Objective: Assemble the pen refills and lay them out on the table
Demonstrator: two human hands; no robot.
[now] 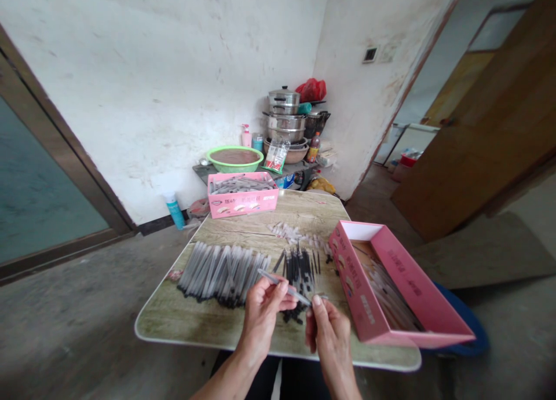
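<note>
My left hand [264, 308] pinches a translucent grey pen [297, 296] between thumb and fingers, above the front of the table. The pen slants down to the right. At its lower end the fingertips of my right hand [329, 326] are closed; whether they also hold a small part is hidden. Left of my hands lies a wide row of translucent pens [217, 270] with black ends toward me. Behind my hands are dark, thin refills [299, 264], with small black pieces [293, 315] nearer me. Small clear caps [293, 234] lie scattered farther back.
A pink box [243, 204] full of pens stands at the table's [174, 322] back left. Another pink box [369, 307], holding clear pieces, lies along the right edge. Beyond are a green basin [234, 167], stacked steel pots [284, 122] and a bottle [313, 148] against the wall.
</note>
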